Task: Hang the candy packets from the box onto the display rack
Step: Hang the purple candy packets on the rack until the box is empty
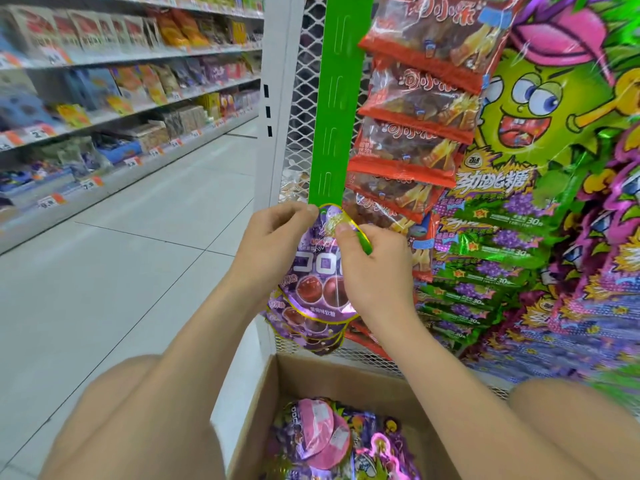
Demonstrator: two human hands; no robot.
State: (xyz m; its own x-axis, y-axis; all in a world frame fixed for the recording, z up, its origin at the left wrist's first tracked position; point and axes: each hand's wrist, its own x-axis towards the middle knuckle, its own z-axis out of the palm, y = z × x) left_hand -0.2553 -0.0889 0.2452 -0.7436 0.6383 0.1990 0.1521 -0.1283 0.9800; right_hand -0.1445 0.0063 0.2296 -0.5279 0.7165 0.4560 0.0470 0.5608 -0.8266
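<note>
A purple grape candy packet (317, 271) is held up against the lower end of the green hanging strip (337, 109) on the white mesh rack. My left hand (273, 237) pinches the packet's top left corner. My right hand (374, 268) pinches its top right edge together with a green tab of the strip. More purple packets (311, 332) hang below it on the same strip. The open cardboard box (277, 382) sits between my knees, with several purple and pink candy packets (325, 438) inside.
Red snack bags (415, 98) hang on the strip to the right, beside green and purple popping-candy packs (491, 237). A white rack post (273, 98) stands left of the green strip. A stocked shelf aisle (104, 98) and tiled floor (138, 258) lie to the left.
</note>
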